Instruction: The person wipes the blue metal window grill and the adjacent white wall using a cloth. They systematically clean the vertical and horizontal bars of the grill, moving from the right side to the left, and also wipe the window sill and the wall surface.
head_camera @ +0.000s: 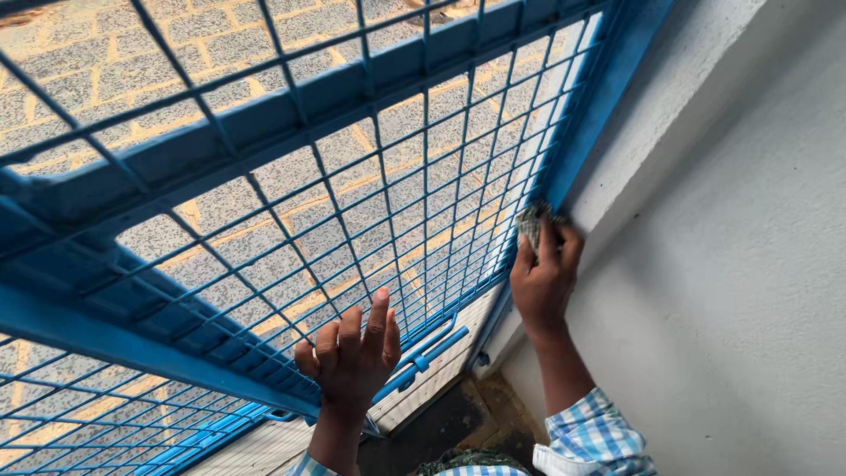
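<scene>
On one blue gate [264, 123] — two hands, left hand [351, 357], right hand [544, 278]

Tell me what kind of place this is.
Probably a doorway or porch of a building, at a blue mesh gate. Paving stones show through the mesh outside; a white plastered wall flanks it. The right hand presses a cloth to the frame; the left hand rests on the mesh.

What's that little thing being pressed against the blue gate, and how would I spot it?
Find the big blue mesh gate and follow its right-hand frame down beside the white wall. There the right hand presses a small crumpled greyish cloth against the frame. It is the only soft, dull scrap among hard blue bars.
</scene>
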